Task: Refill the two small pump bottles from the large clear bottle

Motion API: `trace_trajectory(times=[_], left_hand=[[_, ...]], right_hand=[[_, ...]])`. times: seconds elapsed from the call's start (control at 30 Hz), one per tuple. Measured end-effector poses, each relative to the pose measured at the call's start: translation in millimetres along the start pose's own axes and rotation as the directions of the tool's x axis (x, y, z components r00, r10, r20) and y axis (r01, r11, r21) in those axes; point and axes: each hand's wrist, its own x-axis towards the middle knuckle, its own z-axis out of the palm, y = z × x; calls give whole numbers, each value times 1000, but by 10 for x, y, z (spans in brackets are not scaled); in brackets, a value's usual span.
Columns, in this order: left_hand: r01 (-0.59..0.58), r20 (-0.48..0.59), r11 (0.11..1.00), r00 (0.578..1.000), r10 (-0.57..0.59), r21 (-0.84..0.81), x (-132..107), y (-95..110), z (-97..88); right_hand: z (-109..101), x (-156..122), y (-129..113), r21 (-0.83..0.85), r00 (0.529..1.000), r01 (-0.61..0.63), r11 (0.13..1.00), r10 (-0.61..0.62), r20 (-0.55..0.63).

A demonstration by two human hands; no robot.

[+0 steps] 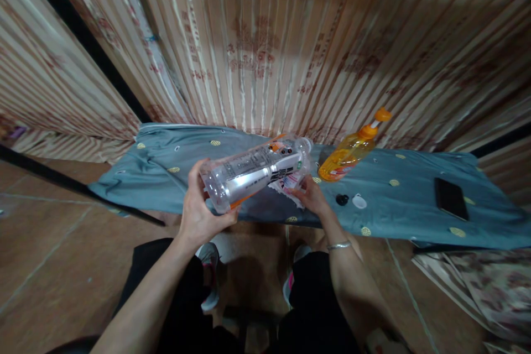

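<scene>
While the left hand (199,211) clamps a sideways clear bottle (253,171) by its base, the right hand (310,197) pinches a pale scrap (290,183) at its neck, three o'clock. Beyond, at two o'clock, an orange pump bottle (350,152) sits on teal cloth (166,161).

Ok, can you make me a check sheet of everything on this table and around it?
Surface: teal cloth with yellow dots covers the table, wrinkled at the left.
Job's things: clear bottle held on its side over the table's near edge; white printed scrap under its neck.
Clutter: orange pump bottle, small black cap, white cap, black phone to the right.
Hands: left hand grips the bottle's base; right hand touches the scrap, grip unclear.
Cables: nothing seen.
Surroundings: striped curtains behind, brown tiled floor below.
</scene>
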Motion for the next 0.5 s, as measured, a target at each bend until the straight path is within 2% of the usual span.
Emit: trace_trajectory(times=[0.17,0.5], left_hand=[[-35,-16,999,999,34,-27,1,-1,-5],[57,11,998,998,-57,-19,13,11,-11]], right_hand=[[-11,8,-22,50,999,-50,997,49,21],[-31,-8,-68,38,996,-77,996,75,41]])
